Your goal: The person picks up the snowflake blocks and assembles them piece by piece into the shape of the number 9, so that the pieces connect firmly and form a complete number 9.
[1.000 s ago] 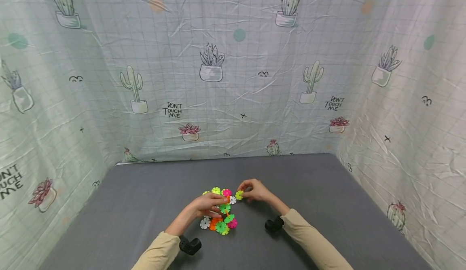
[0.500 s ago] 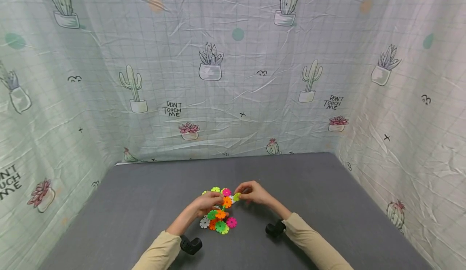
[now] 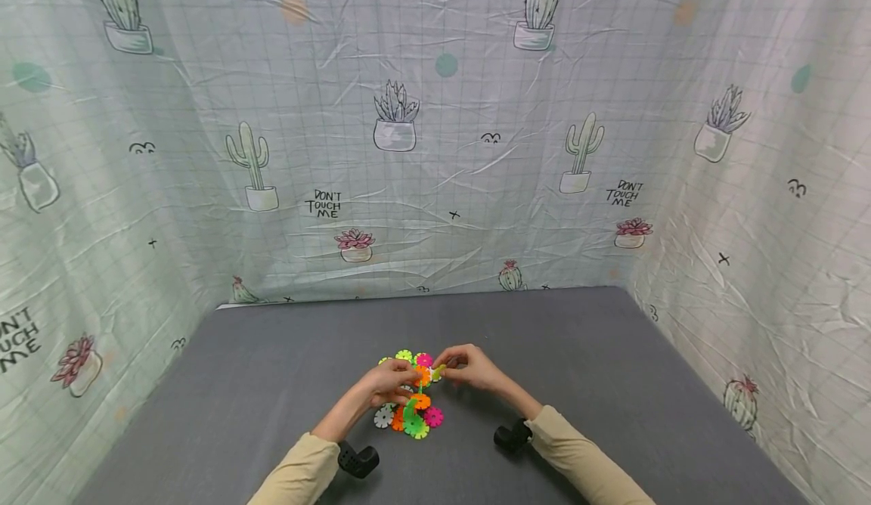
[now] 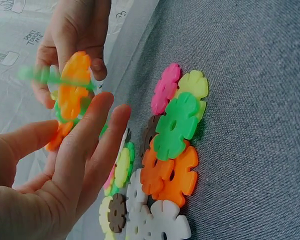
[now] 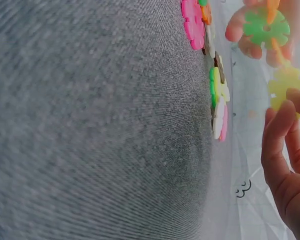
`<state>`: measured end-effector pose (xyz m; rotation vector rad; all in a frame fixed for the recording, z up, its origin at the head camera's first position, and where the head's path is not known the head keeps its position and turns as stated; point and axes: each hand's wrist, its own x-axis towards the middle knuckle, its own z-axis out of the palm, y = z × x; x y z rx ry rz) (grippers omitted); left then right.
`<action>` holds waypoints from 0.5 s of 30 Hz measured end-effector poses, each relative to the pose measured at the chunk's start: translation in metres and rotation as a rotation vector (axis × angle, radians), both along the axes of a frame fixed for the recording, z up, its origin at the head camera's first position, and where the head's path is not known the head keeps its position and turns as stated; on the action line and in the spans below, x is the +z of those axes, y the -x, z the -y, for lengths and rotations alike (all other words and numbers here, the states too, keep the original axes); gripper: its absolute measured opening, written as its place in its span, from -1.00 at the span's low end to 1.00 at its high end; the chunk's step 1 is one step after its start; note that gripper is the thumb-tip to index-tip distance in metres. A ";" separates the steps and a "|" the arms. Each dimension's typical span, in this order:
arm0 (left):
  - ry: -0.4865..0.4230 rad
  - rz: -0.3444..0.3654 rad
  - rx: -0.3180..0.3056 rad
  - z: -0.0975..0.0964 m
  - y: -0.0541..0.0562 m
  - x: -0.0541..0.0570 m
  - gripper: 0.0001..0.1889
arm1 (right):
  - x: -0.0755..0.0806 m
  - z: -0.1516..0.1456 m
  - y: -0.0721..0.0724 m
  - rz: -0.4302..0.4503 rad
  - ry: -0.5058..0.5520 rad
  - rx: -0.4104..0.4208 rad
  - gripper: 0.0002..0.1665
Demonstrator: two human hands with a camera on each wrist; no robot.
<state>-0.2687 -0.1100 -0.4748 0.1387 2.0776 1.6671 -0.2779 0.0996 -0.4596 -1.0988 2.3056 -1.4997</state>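
Above the grey table, my left hand (image 3: 388, 382) pinches a linked string of flower-shaped plastic discs by an orange disc (image 4: 56, 136). Another orange disc (image 4: 74, 90) and a blurred green disc (image 4: 40, 75) stand out from the same string. My right hand (image 3: 471, 365) pinches a yellow disc (image 5: 284, 84) between thumb and fingertips. In the right wrist view its edge meets an orange disc (image 5: 277, 50) slotted to a green disc (image 5: 266, 27). Beneath the hands lies a pile of loose discs, among them a green disc (image 4: 176, 126) and a pink disc (image 4: 166, 88).
White discs (image 4: 165, 220) and a brown disc (image 4: 117, 212) lie in the pile, which spreads under and behind my left hand. A grey cloth-covered table (image 3: 286, 361) runs back to a cactus-print curtain (image 3: 435, 187). Both wrists carry black cameras (image 3: 358, 460).
My right hand has moved left with the yellow disc, bringing it up to the string. The string has turned in my left hand, so orange discs now face the head camera.
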 end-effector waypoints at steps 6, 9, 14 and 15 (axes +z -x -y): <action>0.043 -0.025 0.013 0.000 -0.002 0.000 -0.81 | -0.001 0.001 0.000 -0.055 -0.005 -0.027 -0.78; 0.060 -0.042 0.022 0.001 -0.002 0.000 -0.79 | -0.008 0.001 0.005 -0.081 0.011 -0.053 -0.80; 0.013 -0.021 0.009 0.000 -0.001 -0.001 -0.81 | -0.026 -0.001 0.019 -0.112 -0.006 -0.104 -0.90; 0.002 -0.019 -0.002 0.000 -0.001 -0.001 -0.80 | -0.028 -0.002 0.022 -0.115 -0.012 -0.106 -0.91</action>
